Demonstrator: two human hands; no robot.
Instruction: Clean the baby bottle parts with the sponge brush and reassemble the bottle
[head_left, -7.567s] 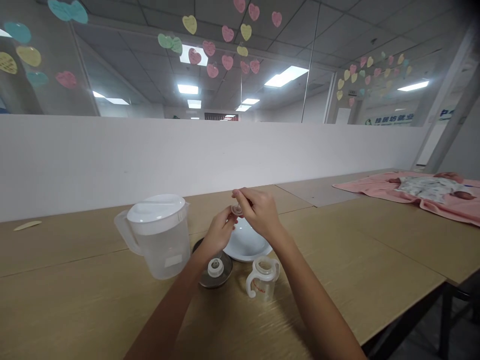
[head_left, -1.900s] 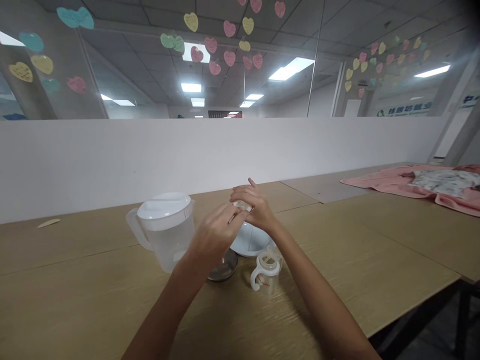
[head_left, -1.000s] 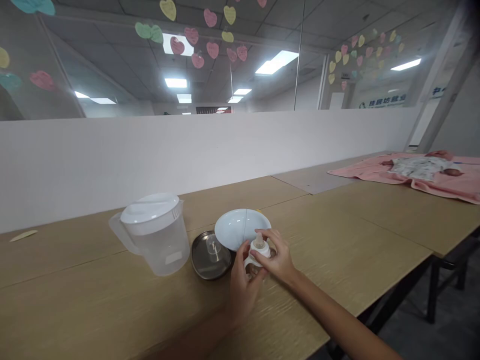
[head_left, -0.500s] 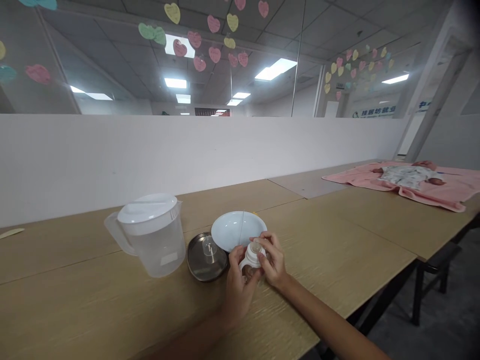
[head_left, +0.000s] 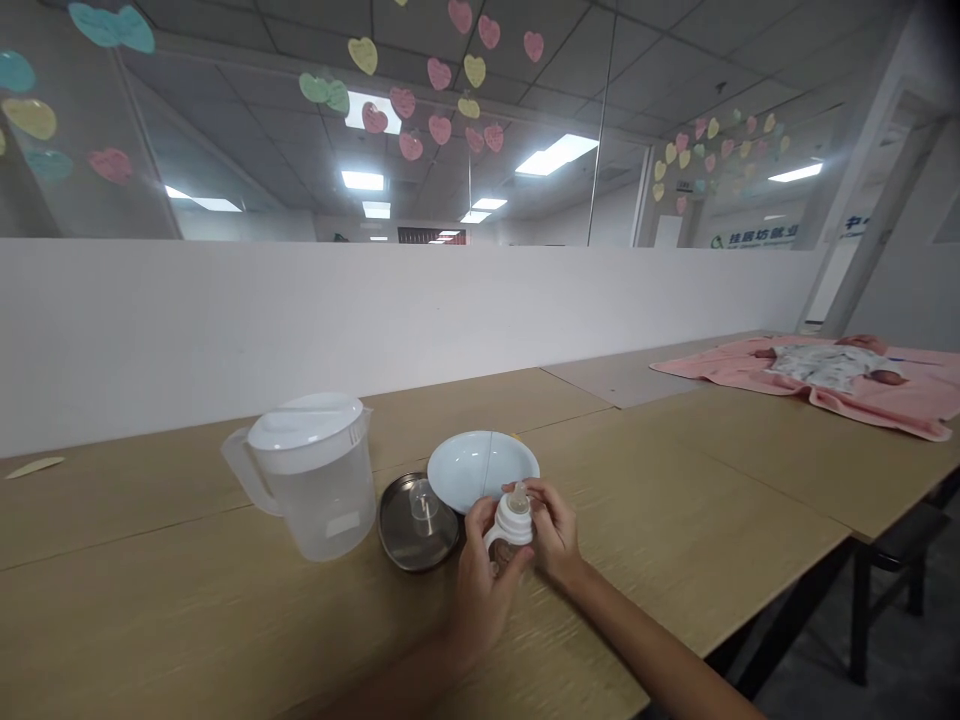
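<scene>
I sit or stand at a long light-brown wood-grain desk (head_left: 187, 610) that spans the lower half of the frame, its panels joined by thin dark seams. Behind it runs a plain white wall (head_left: 420, 310), and above that, glass panes dotted with pink, yellow, green and teal heart-shaped paper notes (head_left: 439, 130); lit rectangular ceiling lamps (head_left: 559, 156) show through the glass. At the right edge, a pink cloth blanket (head_left: 750, 377) lies under a small doll-like figure (head_left: 817, 367) in pale patterned clothing. A black stool (head_left: 896, 545) stands at the lower right.

Left of centre is a translucent plastic pitcher with a white lid (head_left: 311, 480). Beside it sits a dark, shiny metal tray (head_left: 409, 545) holding a clear plastic cap (head_left: 424, 503), and just behind that, a pale blue-white round bowl (head_left: 469, 470).

Just below the middle of the frame, in front of the bowl, I have a clear baby bottle with a white collar and a teat (head_left: 514, 522) upright between my hands. My left hand (head_left: 480, 585) is curled around its body and white handle, thumb across the near side. My right hand (head_left: 556, 535) is partly closed, its bent fingers around the collar beside the teat.
</scene>
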